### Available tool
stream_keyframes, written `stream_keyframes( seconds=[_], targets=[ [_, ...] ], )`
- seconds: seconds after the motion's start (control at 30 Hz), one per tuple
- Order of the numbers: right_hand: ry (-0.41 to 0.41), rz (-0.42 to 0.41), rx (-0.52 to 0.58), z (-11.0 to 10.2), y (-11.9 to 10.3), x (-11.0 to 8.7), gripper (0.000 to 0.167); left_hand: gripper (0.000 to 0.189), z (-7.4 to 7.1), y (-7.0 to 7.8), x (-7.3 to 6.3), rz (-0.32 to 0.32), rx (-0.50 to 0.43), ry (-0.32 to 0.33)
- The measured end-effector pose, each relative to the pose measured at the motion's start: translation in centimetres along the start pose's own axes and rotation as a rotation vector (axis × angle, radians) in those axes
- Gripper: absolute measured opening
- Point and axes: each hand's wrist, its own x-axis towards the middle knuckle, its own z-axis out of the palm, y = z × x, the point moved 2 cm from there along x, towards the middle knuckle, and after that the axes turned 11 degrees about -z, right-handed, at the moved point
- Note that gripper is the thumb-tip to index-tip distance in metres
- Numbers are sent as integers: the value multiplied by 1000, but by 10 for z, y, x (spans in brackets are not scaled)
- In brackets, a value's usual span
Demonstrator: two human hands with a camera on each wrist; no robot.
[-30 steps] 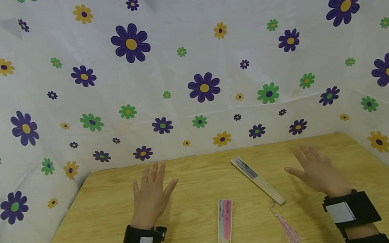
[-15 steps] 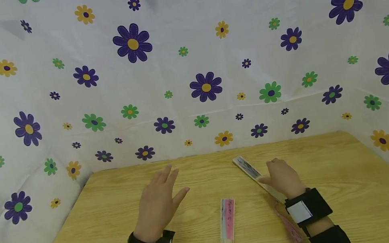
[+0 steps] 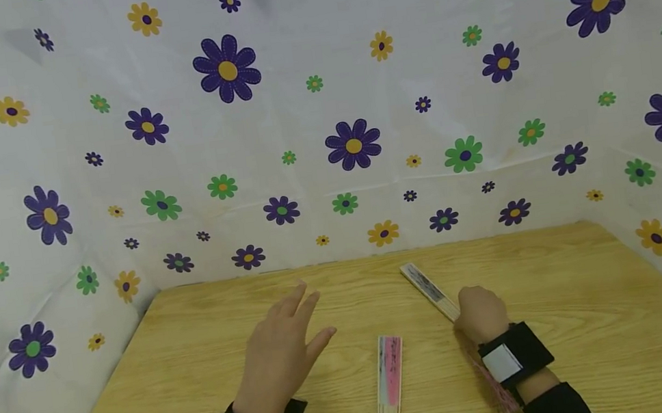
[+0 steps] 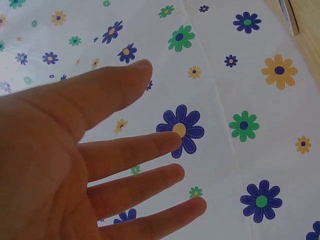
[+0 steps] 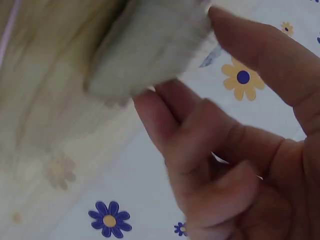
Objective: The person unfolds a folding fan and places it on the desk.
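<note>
My right hand [image 3: 482,313] pinches a folded hand fan [image 3: 428,287] with a grey-black printed panel, by its pale slatted part. In the right wrist view the blurred fan [image 5: 145,50] sits between thumb and fingertips, while the other fingers are curled. A pink tassel [image 3: 497,386] hangs by that wrist, partly hidden behind it. Fingers spread and holding nothing, my left hand [image 3: 281,357] is over the table's left half; its palm [image 4: 40,160] shows in the left wrist view. Between the hands lies a second folded fan [image 3: 391,381], pink and grey, its lower end cut off by the frame.
The wood-grain table [image 3: 161,386] ends at the back against a white cloth [image 3: 290,122] printed with purple, yellow and green flowers. This cloth also rises along the left and right sides. Black bands [image 3: 516,352] wrap both wrists.
My right hand has come left and down from beside the tasseled fan and taken hold of it. My left hand has shifted slightly right and toward me, still empty.
</note>
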Motion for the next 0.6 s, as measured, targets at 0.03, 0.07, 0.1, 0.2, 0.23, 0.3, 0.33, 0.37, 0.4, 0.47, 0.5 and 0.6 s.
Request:
stream_keyframes(
  seconds=[0.03, 0.07, 0.1, 0.2, 0.23, 0.3, 0.33, 0.37, 0.4, 0.47, 0.5, 0.6],
  targets=[
    [9, 2, 18, 0, 0, 0, 27, 55, 1, 1, 0, 0, 4, -3],
    [17, 4, 38, -1, -1, 1, 27, 55, 1, 2, 0, -1, 9, -7],
    [31, 3, 59, -4, -2, 1, 26, 55, 2, 3, 0, -2, 10, -12],
    [51, 6, 130, -17, -6, 0, 29, 53, 4, 6, -1, -1, 15, -11],
    [61, 2, 148, -23, -8, 0, 30, 53, 6, 7, -1, 4, 14, 1],
    [81, -16, 174, -35, -13, -3, 36, 49, 9, 8, -2, 16, 7, 29],
    [88, -23, 181, -40, -15, -4, 39, 45, 12, 8, -2, 21, -11, 38],
    [105, -38, 187, -45, -17, -6, 43, 41, 15, 9, -2, 28, -36, 43],
    [113, -42, 195, -51, -21, -8, 43, 37, 20, 10, -1, 37, -71, 39],
    [136, -45, 217, -60, -29, -14, 35, 29, 31, 12, 3, 50, -196, -24],
    [146, -46, 232, -65, -35, -18, 31, 26, 38, 15, 4, 53, -287, -73],
    [170, -71, 249, -75, -56, -33, 17, 30, 57, 24, 6, 32, -655, -285]
  ],
)
